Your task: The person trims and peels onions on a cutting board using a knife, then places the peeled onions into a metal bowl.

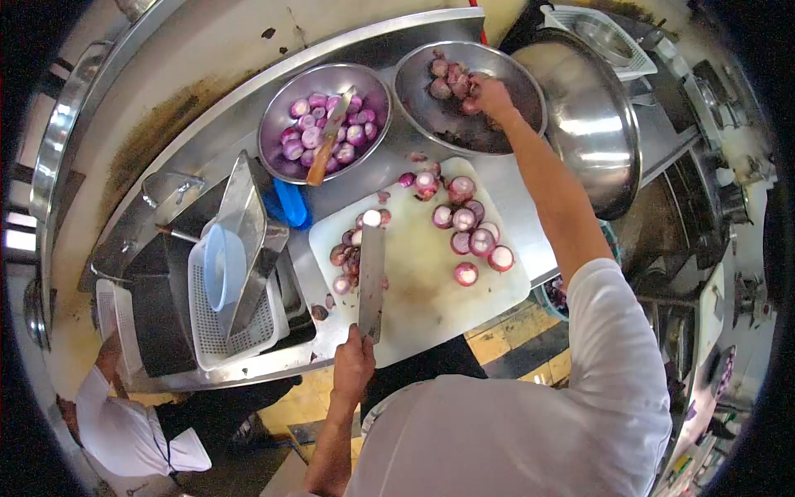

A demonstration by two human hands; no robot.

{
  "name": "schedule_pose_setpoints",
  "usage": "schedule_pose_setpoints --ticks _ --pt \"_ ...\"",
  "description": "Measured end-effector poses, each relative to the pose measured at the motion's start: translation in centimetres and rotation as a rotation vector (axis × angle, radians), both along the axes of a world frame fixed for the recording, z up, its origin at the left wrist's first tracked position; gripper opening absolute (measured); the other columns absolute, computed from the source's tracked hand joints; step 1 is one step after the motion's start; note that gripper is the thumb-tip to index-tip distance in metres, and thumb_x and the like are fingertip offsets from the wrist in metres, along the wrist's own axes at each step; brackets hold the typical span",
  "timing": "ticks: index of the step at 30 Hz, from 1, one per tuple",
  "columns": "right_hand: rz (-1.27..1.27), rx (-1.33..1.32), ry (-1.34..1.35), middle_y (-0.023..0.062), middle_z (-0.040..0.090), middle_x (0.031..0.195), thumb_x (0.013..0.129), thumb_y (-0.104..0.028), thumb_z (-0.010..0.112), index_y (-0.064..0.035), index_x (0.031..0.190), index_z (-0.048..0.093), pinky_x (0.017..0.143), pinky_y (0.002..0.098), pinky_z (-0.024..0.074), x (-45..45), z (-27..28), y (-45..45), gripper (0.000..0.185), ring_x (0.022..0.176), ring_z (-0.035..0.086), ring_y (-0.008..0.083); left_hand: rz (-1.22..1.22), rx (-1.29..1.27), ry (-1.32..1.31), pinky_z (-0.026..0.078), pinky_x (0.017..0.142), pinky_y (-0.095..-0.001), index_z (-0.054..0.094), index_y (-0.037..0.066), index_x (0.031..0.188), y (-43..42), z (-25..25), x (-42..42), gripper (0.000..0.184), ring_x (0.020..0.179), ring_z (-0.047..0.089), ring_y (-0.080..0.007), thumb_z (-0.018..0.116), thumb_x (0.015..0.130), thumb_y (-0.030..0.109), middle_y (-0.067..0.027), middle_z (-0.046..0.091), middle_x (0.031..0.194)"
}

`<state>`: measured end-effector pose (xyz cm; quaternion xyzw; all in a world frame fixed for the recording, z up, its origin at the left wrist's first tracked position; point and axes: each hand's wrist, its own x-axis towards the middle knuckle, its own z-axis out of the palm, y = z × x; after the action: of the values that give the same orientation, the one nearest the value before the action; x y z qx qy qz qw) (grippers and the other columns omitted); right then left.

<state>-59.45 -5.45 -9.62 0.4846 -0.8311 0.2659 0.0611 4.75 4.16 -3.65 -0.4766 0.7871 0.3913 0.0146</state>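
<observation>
My left hand (354,364) is closed round the handle of a cleaver (372,282). Its broad blade lies over the left part of a white cutting board (414,311), beside a pile of onion trimmings (344,257). In a steel bowl (414,103) at the back, my right hand (494,98) has its fingers closed on a red onion (472,105), partly hidden by them. Several unpeeled onions (447,79) lie to its left in the same bowl. Red onions with cut ends (480,241) are grouped on the right half of the board.
Peeled onions and a wooden-handled knife (327,141) fill another steel bowl (267,137). A blue object (290,203) sits below it. At left are a sink, a white basket (203,331) and a light-blue bowl (217,269). A large steel pot (592,116) stands right; a co-worker (124,422) is lower left.
</observation>
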Motion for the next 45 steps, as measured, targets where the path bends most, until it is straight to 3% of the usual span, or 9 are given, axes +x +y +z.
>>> schedule_pose_setpoints --ticks 3,7,9,12,17,21,35,39,45 --pt "-0.024 0.113 -0.063 0.0167 0.073 0.101 0.057 -0.031 0.092 -0.0112 0.113 0.069 0.082 0.0424 0.0567 0.5 1.3 0.2 0.063 0.092 0.071 0.0347 0.008 0.011 0.002 0.05 0.055 -0.0559 0.049 -0.009 0.118 0.1 -0.4 0.6 0.032 0.066 0.064 -0.0509 0.059 0.095 0.011 -0.0305 0.062 0.066" --pt "-0.066 -0.115 -0.21 0.0135 0.074 0.096 0.063 -0.028 0.089 -0.0096 0.107 0.071 0.079 0.0387 0.0559 8.8 8.9 3.7 0.05 0.087 0.071 0.0273 -0.039 -0.107 0.055 0.05 0.057 -0.0555 0.05 -0.01 0.119 0.0 -0.9 0.9 0.035 0.068 0.065 -0.0502 0.061 0.094 0.011 -0.0312 0.062 0.068" --pt "0.333 -0.158 -0.609 0.0105 0.072 0.102 0.071 -0.027 0.085 -0.0097 0.113 0.068 0.086 0.0369 0.0542 13.9 11.0 6.5 0.049 0.095 0.069 0.0233 0.027 0.009 0.067 0.051 0.058 -0.0551 0.051 -0.011 0.12 -0.2 -1.3 1.0 0.037 0.069 0.065 -0.0495 0.062 0.093 0.012 -0.031 0.062 0.069" --pt "0.447 0.017 -0.702 0.0065 0.065 0.11 0.071 -0.011 0.08 -0.0079 0.113 0.066 0.086 0.033 0.0538 26.6 12.9 11.1 0.045 0.107 0.062 0.0156 -0.019 -0.081 0.122 0.051 0.059 -0.0544 0.051 -0.012 0.122 -0.6 -2.0 1.4 0.038 0.071 0.066 -0.0493 0.061 0.093 0.011 -0.0312 0.063 0.07" --pt "0.425 0.016 -0.566 0.0142 0.064 0.111 0.069 -0.009 0.082 -0.0067 0.111 0.062 0.088 0.0431 0.0527 37.6 4.6 14.2 0.046 0.104 0.064 0.033 -0.038 -0.038 -0.009 0.054 0.066 -0.0506 0.054 -0.004 0.116 -0.8 0.4 0.2 0.027 0.073 0.069 -0.0454 0.059 0.095 0.012 -0.0289 0.068 0.081" --pt "0.333 -0.024 -0.554 0.0178 0.06 0.115 0.07 -0.009 0.081 -0.0061 0.111 0.06 0.087 0.0472 0.0514 39.7 3.2 15.9 0.046 0.104 0.062 0.041 -0.03 -0.021 0.056 0.05 0.063 -0.0565 0.055 -0.004 0.109 -0.9 2.4 -0.5 0.021 0.074 0.064 -0.0505 0.059 0.092 0.007 -0.0307 0.064 0.075" --pt "0.276 0.035 -0.535 0.0188 0.058 0.11 0.073 -0.001 0.078 -0.004 0.11 0.063 0.086 0.0474 0.0515 40.8 4.2 16.5 0.04 0.101 0.062 0.0407 -0.255 -0.048 -0.137 0.052 0.066 -0.0572 0.056 -0.006 0.115 1.6 10.2 0.8 0.027 0.071 0.065 -0.0483 0.055 0.092 0.008 -0.0296 0.064 0.073" --pt "0.279 0.012 -0.479 0.0185 0.059 0.109 0.071 0.001 0.078 -0.0036 0.11 0.065 0.084 0.0469 0.0525 41.0 3.8 16.7 0.042 0.098 0.063 0.0404 -0.266 0.006 -0.146 0.051 0.067 -0.0575 0.055 -0.006 0.116 1.3 8.9 -0.7 0.029 0.071 0.065 -0.0488 0.054 0.09 0.006 -0.0291 0.065 0.075" --pt "0.269 0.02 -0.618 0.0179 0.058 0.107 0.066 -0.002 0.081 -0.004 0.104 0.061 0.086 0.0469 0.05 41.1 4.5 18.3 0.043 0.101 0.059 0.04 -0.227 -0.081 0.016 0.052 0.072 -0.0567 0.055 -0.003 0.11 0.3 0.4 -4.4 0.026 0.081 0.066 -0.0483 0.056 0.085 0.003 -0.0291 0.067 0.083"
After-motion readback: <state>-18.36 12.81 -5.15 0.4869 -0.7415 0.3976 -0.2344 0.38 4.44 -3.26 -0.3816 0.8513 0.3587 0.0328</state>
